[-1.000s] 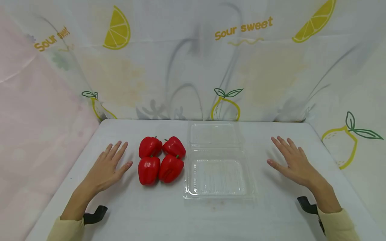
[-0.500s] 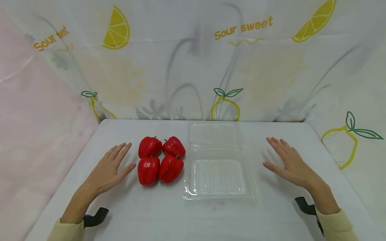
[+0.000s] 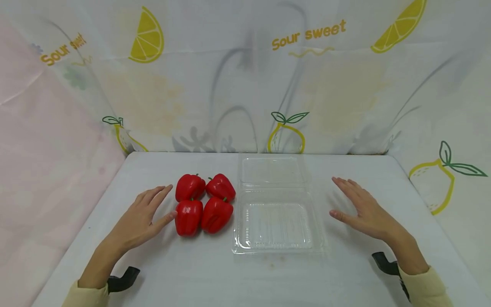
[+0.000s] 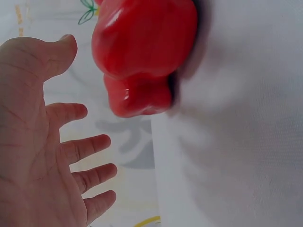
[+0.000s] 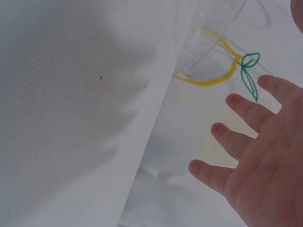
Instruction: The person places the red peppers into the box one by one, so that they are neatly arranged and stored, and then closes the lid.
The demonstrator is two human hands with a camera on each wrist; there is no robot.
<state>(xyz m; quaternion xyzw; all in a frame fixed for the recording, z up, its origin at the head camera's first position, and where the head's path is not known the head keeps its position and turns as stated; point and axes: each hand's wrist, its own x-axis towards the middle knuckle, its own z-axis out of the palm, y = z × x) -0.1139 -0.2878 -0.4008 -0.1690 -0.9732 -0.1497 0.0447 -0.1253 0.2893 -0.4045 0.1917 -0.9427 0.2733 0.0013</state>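
Observation:
Several red bell peppers with green stems sit in a tight group left of centre in the head view; the front left bell pepper point(image 3: 189, 218) is nearest my left hand point(image 3: 138, 221). That hand hovers over the table with fingers spread, its thumb tip overlapping the pepper's left side. In the left wrist view the same hand point(image 4: 38, 137) holds nothing, and red bell peppers point(image 4: 144, 38) rise beyond the thumb. Right of the peppers lies a clear plastic clamshell box point(image 3: 278, 226), lid folded back. My right hand point(image 3: 364, 213) hovers to its right, fingers extended, holding nothing.
The white table point(image 3: 184, 273) ends at a back edge against a hanging cloth point(image 3: 215, 85) printed with lemons. Black wrist mounts point(image 3: 124, 279) stick out from both sleeves. The box's lid point(image 3: 273, 170) lies towards the back edge.
Both hands have moved inward: the left one rightward to the peppers, the right one leftward towards the clear box. The peppers and the box have stayed in place.

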